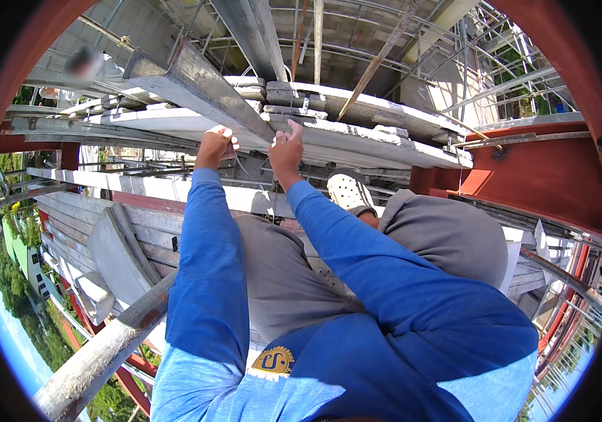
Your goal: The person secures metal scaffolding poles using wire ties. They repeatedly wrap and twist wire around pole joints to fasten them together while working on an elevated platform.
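Note:
My left hand (pixel 213 148) is raised in front of me, its fingers curled in at the tips. Whatever they pinch is too small to make out; a thin wire (pixel 243 167) hangs close by. To its right is my right hand (pixel 286 152), index finger stretched up, thumb apart and the other fingers partly bent. I see nothing held in it. The lower end of a long grey metal channel (pixel 206 93) slants down between my hands, next to the right thumb. Behind the fingers runs a pale, rough-edged ledge (pixel 357 141).
Stacked grey planks (pixel 297 98) lie beyond the ledge. A red steel beam (pixel 536 176) stands at right. Wooden boards (pixel 143 228) and a thick pole (pixel 107 355) are at left, with a steep drop past them. Scaffold tubes fill the far side, where another person (pixel 93 70) is partly visible.

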`<state>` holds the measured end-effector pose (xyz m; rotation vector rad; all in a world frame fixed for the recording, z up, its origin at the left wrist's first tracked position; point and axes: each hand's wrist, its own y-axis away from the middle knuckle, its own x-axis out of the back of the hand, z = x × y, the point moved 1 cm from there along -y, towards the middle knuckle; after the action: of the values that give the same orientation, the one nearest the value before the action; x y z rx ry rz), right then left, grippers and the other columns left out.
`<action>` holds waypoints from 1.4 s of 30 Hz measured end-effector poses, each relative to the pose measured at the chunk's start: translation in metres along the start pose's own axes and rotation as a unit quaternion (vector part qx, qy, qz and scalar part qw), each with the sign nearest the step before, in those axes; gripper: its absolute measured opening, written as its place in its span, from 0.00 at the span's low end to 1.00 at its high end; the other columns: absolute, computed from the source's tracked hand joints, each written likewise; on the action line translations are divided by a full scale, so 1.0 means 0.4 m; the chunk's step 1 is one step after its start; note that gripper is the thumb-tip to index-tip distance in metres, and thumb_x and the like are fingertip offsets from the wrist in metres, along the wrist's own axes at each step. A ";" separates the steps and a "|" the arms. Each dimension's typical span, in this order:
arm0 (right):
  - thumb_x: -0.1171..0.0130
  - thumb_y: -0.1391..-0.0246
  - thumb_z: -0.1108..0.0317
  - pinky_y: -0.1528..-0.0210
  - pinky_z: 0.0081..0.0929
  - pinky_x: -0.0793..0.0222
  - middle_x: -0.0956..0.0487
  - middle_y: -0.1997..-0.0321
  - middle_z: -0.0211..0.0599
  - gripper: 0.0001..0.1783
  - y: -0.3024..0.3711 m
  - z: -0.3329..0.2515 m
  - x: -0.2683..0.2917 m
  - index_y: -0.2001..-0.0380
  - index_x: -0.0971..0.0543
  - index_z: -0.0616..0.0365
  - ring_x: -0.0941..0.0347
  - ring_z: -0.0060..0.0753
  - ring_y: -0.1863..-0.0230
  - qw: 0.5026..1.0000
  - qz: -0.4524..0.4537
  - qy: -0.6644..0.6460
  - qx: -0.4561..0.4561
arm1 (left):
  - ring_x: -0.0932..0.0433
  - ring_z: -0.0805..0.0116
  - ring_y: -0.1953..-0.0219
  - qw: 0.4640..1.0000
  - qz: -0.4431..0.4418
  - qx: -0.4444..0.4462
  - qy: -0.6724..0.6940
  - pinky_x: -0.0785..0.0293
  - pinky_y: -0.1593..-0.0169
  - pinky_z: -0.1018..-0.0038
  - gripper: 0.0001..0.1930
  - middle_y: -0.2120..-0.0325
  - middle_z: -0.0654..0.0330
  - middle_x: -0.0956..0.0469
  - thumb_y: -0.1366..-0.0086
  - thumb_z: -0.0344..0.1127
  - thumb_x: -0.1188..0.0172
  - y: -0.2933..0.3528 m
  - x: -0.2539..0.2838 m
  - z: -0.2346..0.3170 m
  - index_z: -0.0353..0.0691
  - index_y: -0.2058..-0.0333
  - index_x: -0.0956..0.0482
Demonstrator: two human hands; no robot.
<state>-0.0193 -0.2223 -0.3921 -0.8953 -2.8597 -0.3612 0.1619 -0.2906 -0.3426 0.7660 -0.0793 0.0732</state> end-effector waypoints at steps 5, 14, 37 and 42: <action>0.39 0.32 0.74 0.70 0.30 0.24 0.18 0.71 0.38 0.18 0.067 -0.041 -0.033 0.43 0.30 0.59 0.19 0.29 0.73 0.997 -0.028 -0.042 -0.060 | 0.24 0.60 0.77 0.998 0.057 -0.006 0.021 0.20 0.74 0.56 0.06 0.77 0.55 0.27 0.24 0.28 0.49 -0.068 0.029 -0.059 0.37 0.63 0.26; 0.35 0.32 0.67 0.69 0.26 0.23 0.17 0.67 0.35 0.10 0.050 0.014 -0.048 0.55 0.22 0.62 0.18 0.27 0.69 0.976 -0.114 -0.161 -0.094 | 0.10 0.56 0.67 0.972 0.021 0.085 -0.219 0.18 0.71 0.62 0.13 0.70 0.48 0.12 0.25 0.35 0.48 -0.027 -0.038 -0.039 0.33 0.64 0.18; 0.45 0.27 0.39 0.68 0.24 0.33 0.24 0.71 0.28 0.30 0.045 -0.018 0.022 0.43 0.18 0.55 0.31 0.20 0.71 0.861 -0.455 -0.092 -0.208 | 0.16 0.44 0.59 0.901 0.036 -0.229 -0.367 0.23 0.56 0.58 0.06 0.64 0.45 0.15 0.28 0.33 0.42 0.013 -0.008 -0.136 0.39 0.59 0.17; 0.41 0.29 0.41 0.74 0.27 0.41 0.28 0.77 0.25 0.28 0.014 -0.026 0.007 0.52 0.13 0.56 0.37 0.20 0.78 0.874 -0.443 -0.103 -0.171 | 0.16 0.35 0.58 0.884 0.062 -0.202 -0.418 0.22 0.56 0.54 0.12 0.63 0.38 0.16 0.25 0.37 0.39 0.011 -0.013 -0.151 0.34 0.53 0.20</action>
<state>-0.0178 -0.2189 -0.3805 0.4772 -3.2782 -0.9152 0.1590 -0.2456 -0.3835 0.3239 -0.9427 -0.1555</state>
